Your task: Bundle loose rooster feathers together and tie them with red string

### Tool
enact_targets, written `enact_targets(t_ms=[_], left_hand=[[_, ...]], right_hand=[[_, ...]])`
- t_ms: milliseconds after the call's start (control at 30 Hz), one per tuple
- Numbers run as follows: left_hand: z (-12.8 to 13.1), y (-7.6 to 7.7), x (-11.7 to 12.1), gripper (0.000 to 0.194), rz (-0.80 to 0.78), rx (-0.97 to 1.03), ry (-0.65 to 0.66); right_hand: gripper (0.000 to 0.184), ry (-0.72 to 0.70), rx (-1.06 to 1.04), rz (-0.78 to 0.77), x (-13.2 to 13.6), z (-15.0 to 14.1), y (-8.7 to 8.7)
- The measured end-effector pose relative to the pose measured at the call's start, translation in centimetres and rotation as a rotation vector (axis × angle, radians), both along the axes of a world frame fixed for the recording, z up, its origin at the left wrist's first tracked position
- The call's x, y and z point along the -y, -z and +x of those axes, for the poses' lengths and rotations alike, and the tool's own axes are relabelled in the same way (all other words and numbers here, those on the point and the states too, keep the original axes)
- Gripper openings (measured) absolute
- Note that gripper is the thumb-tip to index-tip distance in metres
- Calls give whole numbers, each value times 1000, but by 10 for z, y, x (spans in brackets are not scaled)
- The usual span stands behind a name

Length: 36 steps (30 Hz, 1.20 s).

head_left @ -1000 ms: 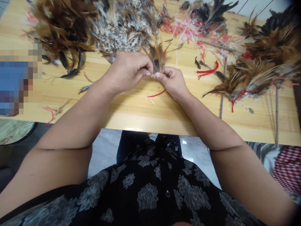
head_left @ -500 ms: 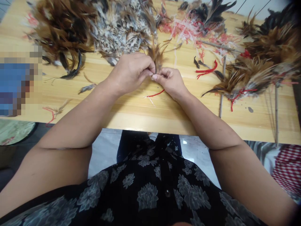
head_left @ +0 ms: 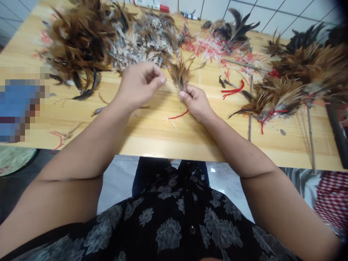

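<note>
My right hand (head_left: 196, 101) pinches the quill ends of a small bunch of brown feathers (head_left: 179, 73), which fans upward over the wooden table (head_left: 152, 127). My left hand (head_left: 140, 84) hovers just left of the bunch, its fingers curled loosely with thumb and forefinger close together and nothing visible between them. A red string (head_left: 178, 115) lies on the table right below my right hand.
Big heaps of brown feathers (head_left: 76, 40) and grey-white feathers (head_left: 138, 43) fill the back left. Red and pink string scraps (head_left: 217, 47) lie at back centre. Bound feather bundles on thin sticks (head_left: 274, 98) lie at right. A blurred blue patch (head_left: 19, 103) sits at left.
My left hand has let go of the feather bunch and drawn a little to the left. The right hand keeps hold. The camera tilted, showing more of the table's far edge.
</note>
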State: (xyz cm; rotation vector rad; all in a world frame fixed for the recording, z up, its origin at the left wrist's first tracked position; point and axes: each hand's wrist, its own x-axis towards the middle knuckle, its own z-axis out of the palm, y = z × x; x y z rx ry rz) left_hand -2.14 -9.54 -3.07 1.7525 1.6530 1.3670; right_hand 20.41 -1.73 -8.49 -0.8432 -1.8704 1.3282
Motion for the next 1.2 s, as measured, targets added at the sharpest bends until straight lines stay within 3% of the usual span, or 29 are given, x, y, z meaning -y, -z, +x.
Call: enact_targets(t_ms=[100,200,433,567,700,767,967,1067,1200], left_hand=[[14,7,-5,36,-186,145,141],[26,10,-4,32,-241,215,207],[43,14,1,37,-249,524,193],[46,21,-5,40,-239,623,205],[44,29,-9,46,-211,596,186],[42,31,-10,51,-211,588,179],[33,32,-13,49,-224,646,220],[30,31,-14,48,-219,665,248],[31,32,-13,56,-200,596,189]], right_hand=[[65,-22,12,14,0,2,-1],[66,-52,50,61,-1,4,1],[34,-51,179,188,-1,4,9],[30,-50,207,212,0,4,9],[27,-33,204,204,3,3,7],[31,-19,176,184,4,2,7],[67,-42,73,110,9,2,-1],[73,-57,54,81,9,2,-4],[72,-47,82,95,7,1,0]])
